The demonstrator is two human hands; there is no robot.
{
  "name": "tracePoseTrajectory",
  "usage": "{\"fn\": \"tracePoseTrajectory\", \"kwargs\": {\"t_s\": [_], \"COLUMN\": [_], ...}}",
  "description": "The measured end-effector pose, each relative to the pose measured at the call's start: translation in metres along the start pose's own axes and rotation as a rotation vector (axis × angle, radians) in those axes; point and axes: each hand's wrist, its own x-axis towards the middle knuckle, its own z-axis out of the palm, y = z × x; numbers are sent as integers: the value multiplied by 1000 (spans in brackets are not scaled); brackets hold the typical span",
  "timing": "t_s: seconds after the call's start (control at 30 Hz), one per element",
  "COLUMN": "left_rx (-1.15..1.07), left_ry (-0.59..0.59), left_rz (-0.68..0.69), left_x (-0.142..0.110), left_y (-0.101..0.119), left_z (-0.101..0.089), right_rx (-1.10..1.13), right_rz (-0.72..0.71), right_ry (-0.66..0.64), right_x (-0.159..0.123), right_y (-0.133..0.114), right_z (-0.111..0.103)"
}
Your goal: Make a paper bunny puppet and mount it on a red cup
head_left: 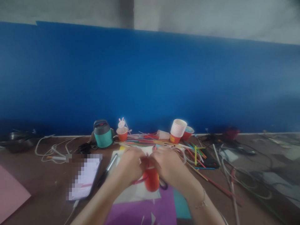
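A red paper cup [151, 180] with a yellow mark is in front of me, over the white paper sheet. My left hand [133, 162] and my right hand [167, 160] meet at its upper end, fingers curled in and closed on it from both sides. Something small and red shows between the fingertips, but blur hides what it is. A pink-red loop [140, 180] sits just left of the cup and a dark loop [163, 184] just right of it. The backs of my hands cover most of the cup's top.
Purple paper [142, 212] and white paper [133, 195] lie beneath. A phone [85, 178] and pen [110, 167] are left. Behind stand a teal container [103, 137], a bunny-topped cup [122, 134] and stacked cups [177, 131]. Coloured sticks [197, 154] and cables [234, 181] spread right.
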Motion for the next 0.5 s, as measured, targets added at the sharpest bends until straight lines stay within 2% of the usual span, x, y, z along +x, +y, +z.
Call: {"fn": "tracePoseTrajectory", "kwargs": {"t_s": [0.5], "left_rx": [-9], "left_ry": [46], "left_rz": [9], "left_x": [-3], "left_y": [6], "left_z": [-1], "right_rx": [-48], "right_rz": [-66], "right_ry": [11], "right_x": [-1], "right_y": [0], "right_z": [-1]}}
